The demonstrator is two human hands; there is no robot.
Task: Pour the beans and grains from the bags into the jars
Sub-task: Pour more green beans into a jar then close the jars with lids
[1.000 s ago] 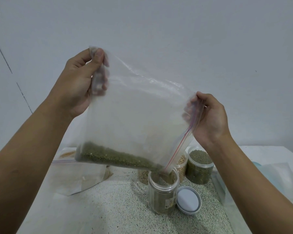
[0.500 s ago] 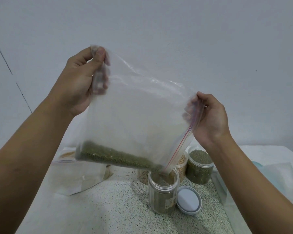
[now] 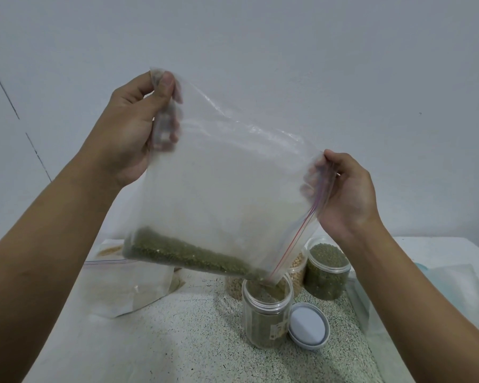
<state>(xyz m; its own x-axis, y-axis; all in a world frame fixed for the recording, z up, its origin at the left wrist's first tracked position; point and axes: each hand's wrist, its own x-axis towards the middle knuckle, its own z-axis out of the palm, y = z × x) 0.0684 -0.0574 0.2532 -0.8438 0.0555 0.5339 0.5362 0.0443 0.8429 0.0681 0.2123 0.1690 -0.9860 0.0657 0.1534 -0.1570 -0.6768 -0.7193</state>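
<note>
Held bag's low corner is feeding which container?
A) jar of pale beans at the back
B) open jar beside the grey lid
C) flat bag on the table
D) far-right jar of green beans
B: the bag has its lowest corner, by the red zip line, dipped into the mouth of the open jar next to the grey lid.

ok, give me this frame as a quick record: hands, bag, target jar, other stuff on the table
open jar: partly filled, green
zip bag: tilted, mouth corner down at open jar
green beans: along zip bag's lower edge
left hand: pinches upper corner
right hand: grips zip edge
lid: off, beside open jar
behind: full green jar, pale-bean jar
second bag: lying flat, left of jars
</note>
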